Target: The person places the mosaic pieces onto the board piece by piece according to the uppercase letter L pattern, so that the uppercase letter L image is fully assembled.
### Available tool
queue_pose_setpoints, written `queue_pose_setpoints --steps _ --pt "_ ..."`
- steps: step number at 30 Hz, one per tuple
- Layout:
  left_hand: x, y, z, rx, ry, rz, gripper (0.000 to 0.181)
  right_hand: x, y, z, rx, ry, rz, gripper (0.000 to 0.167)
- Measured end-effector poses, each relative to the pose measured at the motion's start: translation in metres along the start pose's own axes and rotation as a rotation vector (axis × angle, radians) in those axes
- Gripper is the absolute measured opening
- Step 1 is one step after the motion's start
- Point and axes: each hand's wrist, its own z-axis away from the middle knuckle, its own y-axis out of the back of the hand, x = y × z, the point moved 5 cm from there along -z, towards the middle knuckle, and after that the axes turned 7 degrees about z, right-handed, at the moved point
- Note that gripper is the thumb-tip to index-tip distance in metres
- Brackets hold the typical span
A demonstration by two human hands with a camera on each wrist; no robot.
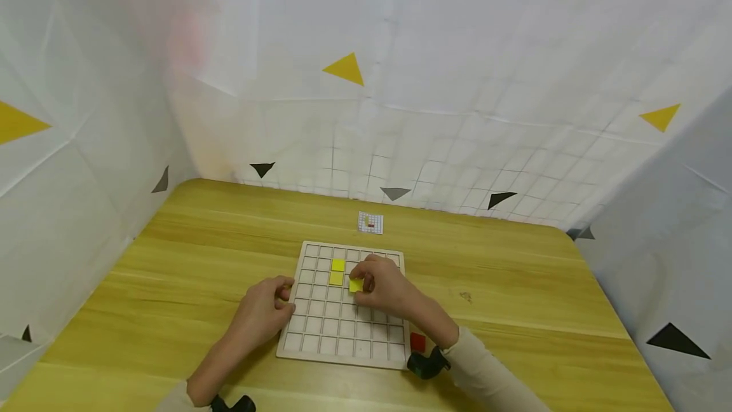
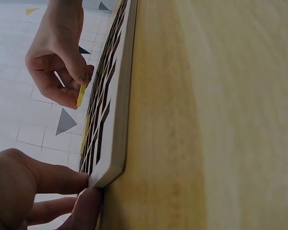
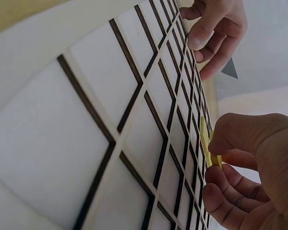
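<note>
A pale wooden grid board (image 1: 313,339) lies on the table, its square cells bordered by thin raised strips. My left hand (image 1: 260,313) holds the board's left edge between thumb and fingers. Over the upper middle of the grid, my right hand (image 1: 389,285) pinches a yellow square tile (image 1: 356,285) between thumb and fingertips. The left wrist view shows this yellow tile (image 2: 81,95) tilted and raised just off the board. Two more tiles, an upper yellow tile (image 1: 338,265) and a lower yellow tile (image 1: 336,278), sit in adjoining cells of one column.
Red tile (image 1: 418,342) lies on the table by the board's lower right edge, near the right wrist's black camera mount (image 1: 427,364). Beyond the board is a small printed card (image 1: 370,222) with a coloured grid pattern. White sheets (image 1: 457,81) with triangles enclose the wooden table (image 1: 515,297).
</note>
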Motion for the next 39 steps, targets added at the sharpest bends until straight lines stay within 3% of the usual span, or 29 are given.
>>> queue_pose_setpoints --steps 19,39 --pt "-0.002 0.001 0.001 0.011 -0.046 -0.006 0.041 -0.013 -0.01 -0.005 -0.018 0.053 -0.042 0.027" --pt "-0.001 0.001 0.003 0.002 -0.036 0.001 0.042 -0.022 -0.018 -0.01 -0.024 0.065 -0.026 0.027"
